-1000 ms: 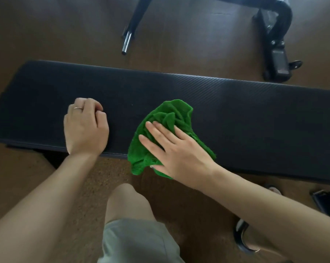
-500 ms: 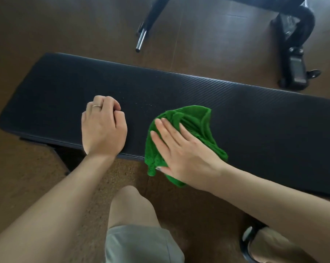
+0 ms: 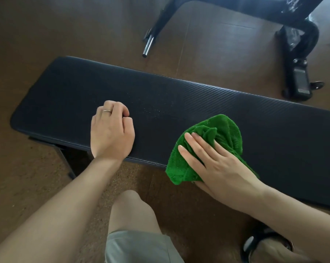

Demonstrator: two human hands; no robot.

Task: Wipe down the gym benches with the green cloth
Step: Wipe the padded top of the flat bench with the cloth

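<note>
A long black padded gym bench (image 3: 69, 95) runs across the view from left to right. The crumpled green cloth (image 3: 227, 133) lies on its near edge, partly hanging over the front. My right hand (image 3: 215, 162) presses flat on the cloth with straight fingers pointing up and left. My left hand (image 3: 111, 133) rests on the bench pad left of the cloth, fingers curled under, a ring on one finger, holding nothing.
Black gym equipment legs (image 3: 296, 59) and a metal bar end (image 3: 148, 46) stand on the brown floor beyond the bench. My bare knee (image 3: 132, 207) in grey shorts is below, and a sandalled foot (image 3: 268, 245) sits at the lower right.
My right hand has slid the cloth to the right along the bench, away from my left hand, which stays resting in place. The view has shifted so the bench's left end shows more.
</note>
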